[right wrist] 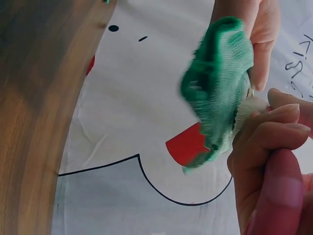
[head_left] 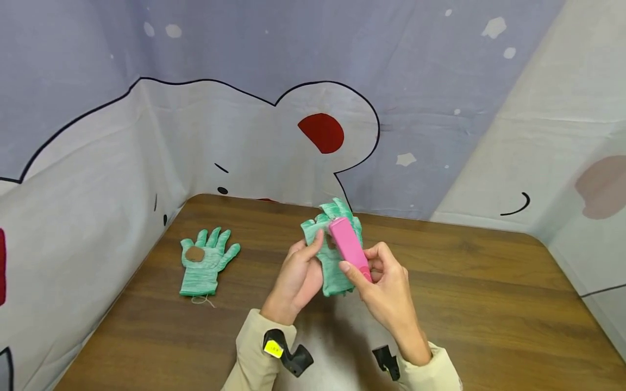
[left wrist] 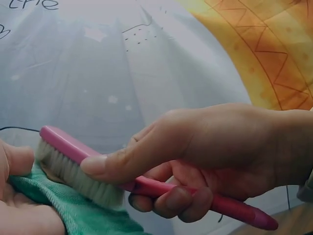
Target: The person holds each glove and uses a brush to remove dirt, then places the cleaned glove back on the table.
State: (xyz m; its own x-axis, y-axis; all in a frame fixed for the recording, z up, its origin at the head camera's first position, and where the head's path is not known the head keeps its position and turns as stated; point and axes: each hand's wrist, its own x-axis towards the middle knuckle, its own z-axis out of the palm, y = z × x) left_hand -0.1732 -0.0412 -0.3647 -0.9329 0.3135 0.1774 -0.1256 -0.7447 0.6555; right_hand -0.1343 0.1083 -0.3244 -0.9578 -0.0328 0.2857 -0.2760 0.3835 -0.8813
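Observation:
My left hand (head_left: pixel 295 279) holds a green knitted glove (head_left: pixel 335 278) above the table, its thumb pressing on the palm side. With my right hand (head_left: pixel 391 290) I grip a pink brush (head_left: pixel 348 241), thumb along its side and fingers curled round the handle. In the left wrist view the pale bristles (left wrist: pixel 73 176) lie against the glove (left wrist: pixel 93 213), right over a brown patch partly hidden under them. From the right wrist view, the glove (right wrist: pixel 220 83) hangs edge-on from the left hand, and the pink handle end (right wrist: pixel 283 196) pokes out below the right fingers.
A second green glove (head_left: pixel 207 274) lies flat at the left of the wooden table (head_left: pixel 469 293), fingers pointing away, with a round brown patch (head_left: pixel 195 253) on it and a loose thread at its cuff. A printed cloth (head_left: pixel 235 136) hangs behind the table.

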